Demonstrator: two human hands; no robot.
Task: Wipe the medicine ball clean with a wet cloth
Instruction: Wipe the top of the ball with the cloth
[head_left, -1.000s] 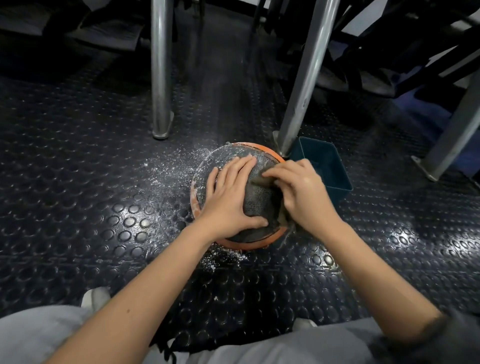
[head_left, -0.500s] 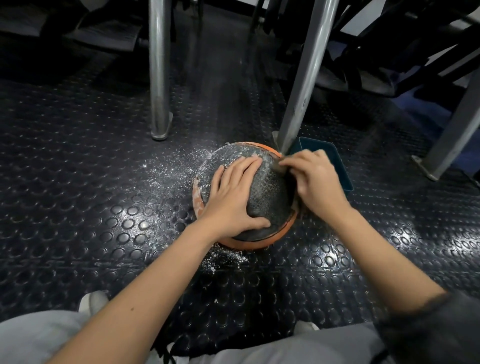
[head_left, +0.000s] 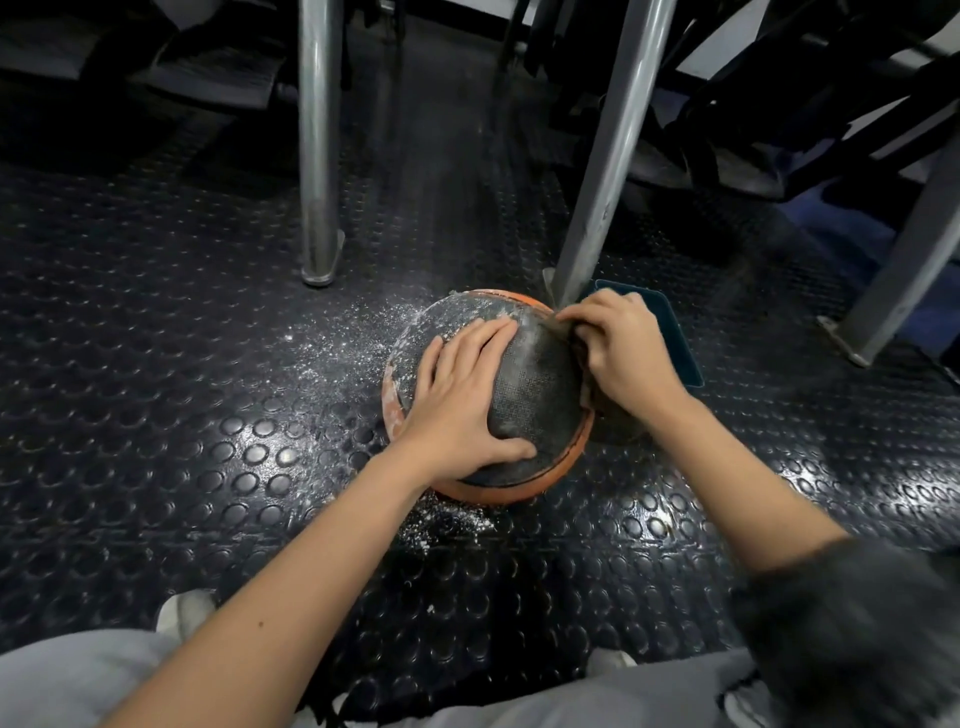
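Fingers (head_left: 587, 312) of my right hand (head_left: 623, 348) clench the cloth (head_left: 583, 364), now slid from crown to far-right edge of the medicine ball (head_left: 535, 395) on the studded floor (head_left: 208, 415), round, black panel up, my left hand (head_left: 462, 410) flat on top.

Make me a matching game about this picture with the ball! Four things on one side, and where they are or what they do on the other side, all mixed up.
Things:
1. left hand
2. right hand
3. teal tub
4. white dust

Places:
A. scattered on the floor left of the medicine ball
B. lies flat on top of the ball
C. on the floor just behind the right hand
D. holds the cloth against the ball's right side

Pairs: 1-B, 2-D, 3-C, 4-A.
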